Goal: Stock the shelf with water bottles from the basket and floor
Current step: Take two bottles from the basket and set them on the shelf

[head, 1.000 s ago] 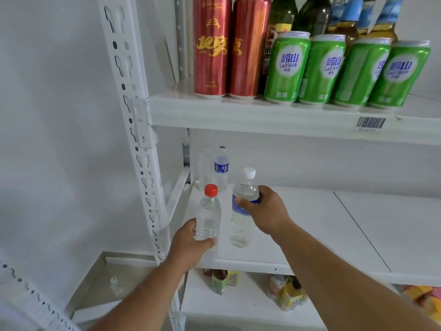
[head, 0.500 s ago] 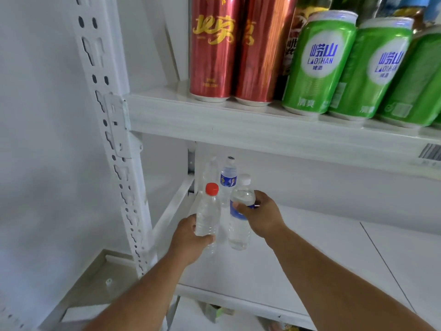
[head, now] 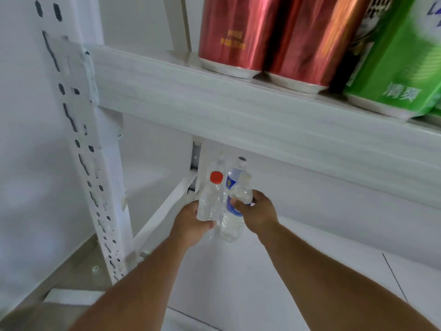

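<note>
I see my left hand (head: 191,223) gripping a red-capped water bottle (head: 210,199) and my right hand (head: 259,211) gripping a blue-labelled bottle (head: 235,211), both beneath the red cans (head: 262,37), just before two bottles (head: 235,174) at the shelf (head: 286,271) back.

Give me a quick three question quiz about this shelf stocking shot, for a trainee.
1. True or false: the left hand holds the red-capped bottle.
2. Which cans stand nearest the upright post on the upper shelf? A) green B) red C) blue
3. Fill in: the right hand grips a bottle with a ____ label.

Key: 1 true; 2 B, the red cans, with a green can further right; 3 blue.
</note>
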Tool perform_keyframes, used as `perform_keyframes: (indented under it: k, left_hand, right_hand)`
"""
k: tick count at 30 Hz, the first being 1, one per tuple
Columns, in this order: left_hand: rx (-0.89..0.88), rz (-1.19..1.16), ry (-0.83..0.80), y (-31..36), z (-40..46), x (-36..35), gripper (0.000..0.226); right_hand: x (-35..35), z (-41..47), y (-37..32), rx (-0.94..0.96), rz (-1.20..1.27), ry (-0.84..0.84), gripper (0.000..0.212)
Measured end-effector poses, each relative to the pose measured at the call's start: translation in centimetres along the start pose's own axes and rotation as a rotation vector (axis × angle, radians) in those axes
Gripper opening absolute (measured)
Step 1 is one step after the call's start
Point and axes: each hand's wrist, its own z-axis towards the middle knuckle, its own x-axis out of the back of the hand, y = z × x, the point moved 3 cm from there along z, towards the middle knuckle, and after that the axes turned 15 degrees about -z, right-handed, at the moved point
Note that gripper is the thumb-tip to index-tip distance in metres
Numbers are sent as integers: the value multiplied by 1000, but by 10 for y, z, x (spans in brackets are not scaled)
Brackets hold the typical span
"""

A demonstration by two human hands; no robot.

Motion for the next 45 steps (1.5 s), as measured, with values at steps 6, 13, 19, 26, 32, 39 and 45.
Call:
perform_keyframes:
  k: [6,13,19,26,32,39,45]
  left_hand:
    - [-4,-1,-6,-3,28,-2,40]
    - [-35,37,-20,-4,52,-3,41]
    - [-32,44,-26,-3,59,-6,46]
    - [5,77,-38,-3,61,-5,54]
    - [50,121,-71,-3,53,-5,67]
    - [78,214,-89,13,9,0,49]
    - [64,390,-202,39,-43,13,59]
  right_hand:
    - [-15,24,2,-14,-44,1,23]
    - [-20,39,1,7,-37,6,22]
    - [-21,44,-1,12,-61,7,21]
    - [-21,46,-2,16,-62,25,22]
    - [-25,43,0,-1,-84,-23,33]
    - [-21,23,3,-79,-142,-45,37]
    - [-23,-34,1,-138,-217,-86,61]
